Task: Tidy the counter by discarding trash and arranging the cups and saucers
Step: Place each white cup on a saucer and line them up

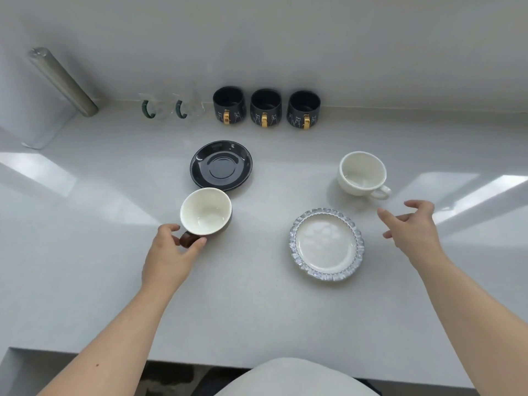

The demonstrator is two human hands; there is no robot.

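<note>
My left hand [168, 254] pinches the brown handle of a dark cup with a white inside [205, 212], which sits just in front of the black saucer [221, 164]. My right hand [411, 224] hovers open, fingers spread, a little in front of the white cup [361, 172], whose handle points toward it. Between my arms lies a white saucer with a blue-grey ruffled rim [326, 243], bare. Both cups stand upright with nothing in them.
Along the back wall stand three dark mugs with gold handles [265, 107] and, to their left, two clear glass cups with green handles [171, 105]. A metal cylinder [61, 80] leans at the far left. The counter's front edge [200, 364] runs below my arms.
</note>
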